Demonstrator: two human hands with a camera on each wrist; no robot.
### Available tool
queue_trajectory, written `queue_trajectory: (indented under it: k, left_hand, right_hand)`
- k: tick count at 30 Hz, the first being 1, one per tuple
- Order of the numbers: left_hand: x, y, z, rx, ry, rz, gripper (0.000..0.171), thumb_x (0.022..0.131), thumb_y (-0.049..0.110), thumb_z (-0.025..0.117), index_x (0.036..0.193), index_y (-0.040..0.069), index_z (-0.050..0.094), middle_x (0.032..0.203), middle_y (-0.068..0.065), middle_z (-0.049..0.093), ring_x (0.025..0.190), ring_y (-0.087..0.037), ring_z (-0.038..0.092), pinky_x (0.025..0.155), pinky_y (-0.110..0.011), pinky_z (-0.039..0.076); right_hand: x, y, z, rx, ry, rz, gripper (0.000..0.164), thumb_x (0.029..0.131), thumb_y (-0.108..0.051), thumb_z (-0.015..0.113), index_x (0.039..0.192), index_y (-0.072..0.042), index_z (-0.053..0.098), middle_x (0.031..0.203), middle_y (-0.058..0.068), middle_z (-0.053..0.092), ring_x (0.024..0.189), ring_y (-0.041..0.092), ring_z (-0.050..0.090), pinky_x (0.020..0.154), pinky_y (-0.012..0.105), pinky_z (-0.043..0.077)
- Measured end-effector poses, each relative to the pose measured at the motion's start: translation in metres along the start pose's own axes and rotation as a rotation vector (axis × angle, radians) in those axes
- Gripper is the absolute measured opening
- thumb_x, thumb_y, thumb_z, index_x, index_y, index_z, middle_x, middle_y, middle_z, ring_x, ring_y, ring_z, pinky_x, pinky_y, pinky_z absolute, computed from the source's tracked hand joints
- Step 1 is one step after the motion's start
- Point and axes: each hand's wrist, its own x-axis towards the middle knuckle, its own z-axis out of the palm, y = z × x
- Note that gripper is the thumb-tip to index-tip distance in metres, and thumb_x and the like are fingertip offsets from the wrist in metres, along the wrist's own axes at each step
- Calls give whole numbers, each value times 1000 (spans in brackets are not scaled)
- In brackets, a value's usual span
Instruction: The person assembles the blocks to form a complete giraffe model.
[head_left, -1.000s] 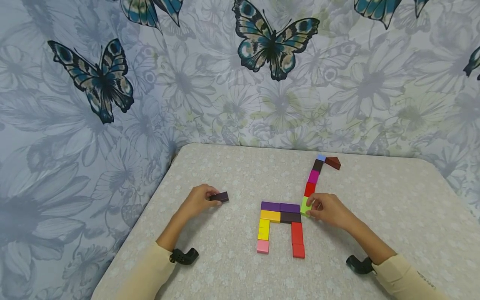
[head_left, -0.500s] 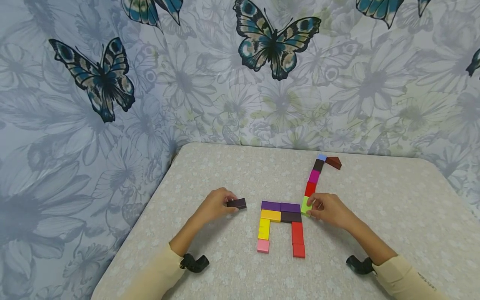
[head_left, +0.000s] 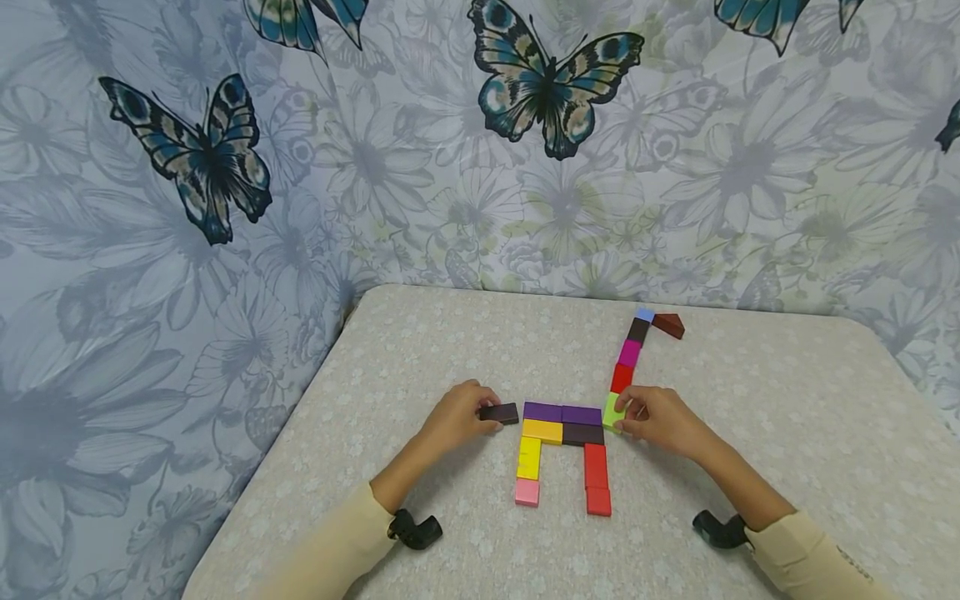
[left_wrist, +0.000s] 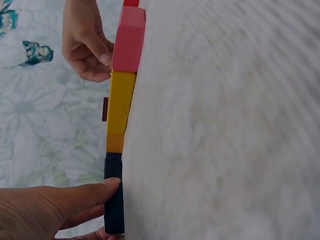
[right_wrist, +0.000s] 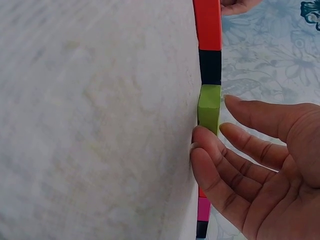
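My left hand [head_left: 455, 417] pinches a dark brown rectangular block [head_left: 504, 413], thumb on its near side. A small gap separates that block from the left end of two purple blocks [head_left: 562, 413] in the head view. My right hand [head_left: 662, 423] rests beside the lime green block [head_left: 611, 408], loosely bent fingertips at its right side. In the right wrist view the thumb is slightly apart from the green block [right_wrist: 210, 107]. A yellow-orange block [head_left: 542, 431] and another dark block [head_left: 582, 434] lie under the purple row.
Two legs of blocks run toward me: yellow [head_left: 528, 458] with pink [head_left: 527, 492], and two red ones [head_left: 596, 465]. A slanted column of red [head_left: 622, 377], magenta [head_left: 629, 352], dark [head_left: 638, 330] and light blue [head_left: 644, 314] blocks reaches a brown wedge [head_left: 669, 325]. Patterned cloth covers the table [head_left: 787, 400].
My left hand has carried the dark brown block rightward and slightly nearer me, close to the purple row's left end. The right hand stays at the green block.
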Motion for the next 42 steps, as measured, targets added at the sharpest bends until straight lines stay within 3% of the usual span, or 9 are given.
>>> queue_trajectory:
  k: [10, 21, 30, 42]
  left_hand:
    - [3, 3, 3, -14, -28, -3, 33, 81, 21, 88, 111, 10, 78, 96, -4, 64, 83, -17, 55, 73, -31, 46]
    - [3, 3, 6, -39, 9, 42, 28, 82, 18, 87, 107, 7, 78, 91, -4, 63, 77, -15, 54, 69, -29, 45]
    - [2, 4, 5, -61, 4, 15, 28, 81, 18, 88, 105, 7, 79, 93, -5, 65, 80, -18, 56, 70, -30, 45]
    - [2, 3, 3, -90, 12, 27, 29, 79, 16, 89, 104, 7, 79, 91, -6, 65, 78, -17, 56, 67, -28, 45]
  right_hand:
    - [0, 1, 0, 9, -1, 0, 19, 88, -10, 79, 102, -4, 68, 80, 1, 64, 66, 15, 60, 60, 28, 52]
    - [-1, 2, -1, 12, 0, 1, 19, 88, -9, 79, 102, -4, 68, 79, 1, 63, 65, 15, 59, 58, 28, 51]
    - [-1, 0, -2, 20, -5, -16, 19, 87, -8, 79, 102, -3, 67, 78, 1, 63, 64, 15, 59, 58, 27, 51]
    - [0, 3, -2, 29, 7, -39, 19, 85, -1, 79, 101, -3, 68, 78, 1, 62, 66, 15, 58, 58, 26, 51]
